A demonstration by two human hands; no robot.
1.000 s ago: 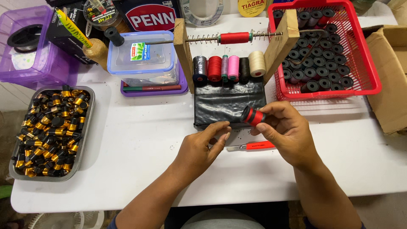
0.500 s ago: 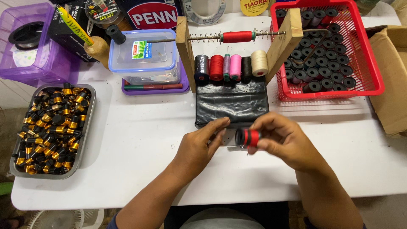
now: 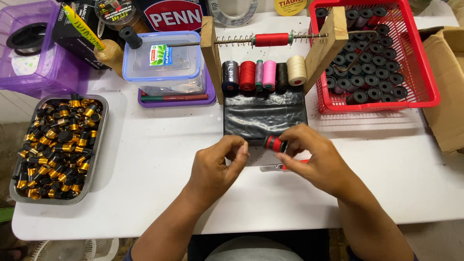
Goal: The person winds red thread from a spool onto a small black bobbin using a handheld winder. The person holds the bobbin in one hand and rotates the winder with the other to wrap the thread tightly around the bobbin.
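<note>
The right hand covers most of the small black-and-red bobbin, so only one end shows. The tool with a red grip lies half under that hand. At three o'clock the cardboard box is cut by the edge; at ten o'clock, the purple tub too. Whether a thread runs to the left hand is too fine to tell.

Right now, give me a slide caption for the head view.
Right hand holds a small red-wrapped spool beside the left hand, over a white table.
</note>
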